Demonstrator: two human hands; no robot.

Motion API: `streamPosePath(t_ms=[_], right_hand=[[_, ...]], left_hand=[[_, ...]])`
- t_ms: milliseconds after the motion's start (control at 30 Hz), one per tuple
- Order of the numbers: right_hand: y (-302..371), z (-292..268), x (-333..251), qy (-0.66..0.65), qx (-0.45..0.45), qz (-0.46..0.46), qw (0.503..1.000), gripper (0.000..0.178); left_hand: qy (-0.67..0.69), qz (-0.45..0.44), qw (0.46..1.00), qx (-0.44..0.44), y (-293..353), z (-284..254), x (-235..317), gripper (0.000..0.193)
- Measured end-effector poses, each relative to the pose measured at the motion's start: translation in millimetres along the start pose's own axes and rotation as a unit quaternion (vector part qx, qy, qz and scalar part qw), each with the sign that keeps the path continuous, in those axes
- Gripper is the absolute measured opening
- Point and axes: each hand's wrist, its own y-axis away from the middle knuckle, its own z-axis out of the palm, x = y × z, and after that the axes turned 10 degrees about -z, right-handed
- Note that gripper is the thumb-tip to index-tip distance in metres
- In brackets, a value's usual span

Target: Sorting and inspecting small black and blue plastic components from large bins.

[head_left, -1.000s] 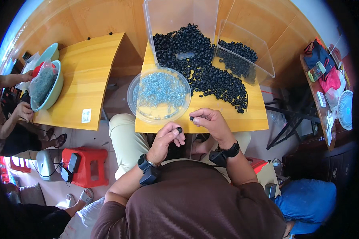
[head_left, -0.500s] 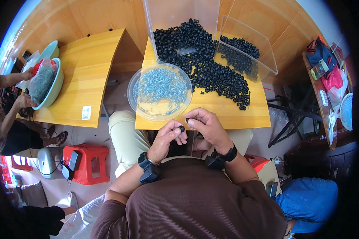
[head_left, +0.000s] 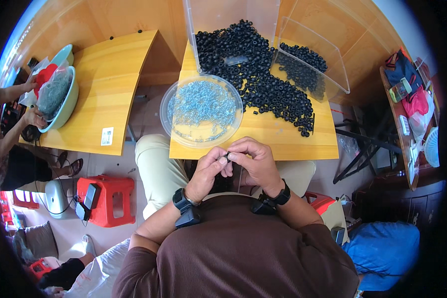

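Note:
My left hand [head_left: 207,169] and my right hand [head_left: 256,158] meet just off the near edge of the table, fingertips together. Between them is a small black round part [head_left: 227,157], mostly covered by the fingers. Both hands are closed in a pinch on it; whether a second piece is there is hidden. Right ahead of the hands stands a round clear tub [head_left: 167,124] holding many small shiny silvery-blue pieces [head_left: 203,104]. Behind and to the right spreads a heap of black ring-shaped parts [head_left: 278,97].
A large clear bin [head_left: 189,30] and a smaller clear box [head_left: 340,74], lying open, hold more black parts. At left, a person's hands [head_left: 34,117] work at a green basin [head_left: 70,102] on another table [head_left: 104,89]. A red stool [head_left: 104,201] stands on the floor.
My hands were slightly apart, each with a small black piece at the fingertips. They have come together, the right moving left to meet the left. The view has shifted slightly.

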Motion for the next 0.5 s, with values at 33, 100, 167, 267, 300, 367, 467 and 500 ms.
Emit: streamPosePath(t_ms=[33, 100, 167, 267, 300, 367, 467, 500], right_hand=[[0, 0, -1, 0.032, -0.008, -0.014, 0.999, 0.009], [1, 0, -2, 0.065, -0.015, -0.028, 0.997, 0.01], [2, -1, -2, 0.098, -0.013, -0.05, 0.994, 0.009], [3, -1, -5, 0.115, -0.023, -0.057, 0.992, 0.01], [2, -1, -7, 0.115, -0.022, -0.057, 0.991, 0.01], [2, 1, -11, 0.1, -0.012, -0.026, 0.995, 0.009], [6, -1, 2, 0.028, 0.037, 0.014, 0.999, 0.007], [3, -3, 3, 0.027, 0.035, 0.014, 0.999, 0.007]], left_hand=[[-0.001, 0.005, 1.0, 0.001, 0, 0, 0, 0.021], [-0.003, 0.009, 1.0, 0.002, 0, 0, 1, 0.021], [-0.003, 0.006, 1.0, 0.001, 1, 1, 3, 0.021], [-0.02, 0.007, 1.0, -0.001, 1, 0, 4, 0.021], [-0.02, 0.007, 1.0, -0.001, 1, 0, 5, 0.021], [-0.042, 0.007, 0.999, -0.001, 1, 1, 7, 0.021], [-0.071, -0.026, 0.997, -0.019, 1, 0, 10, 0.021], [-0.072, -0.025, 0.997, -0.017, 1, 0, 9, 0.021]])
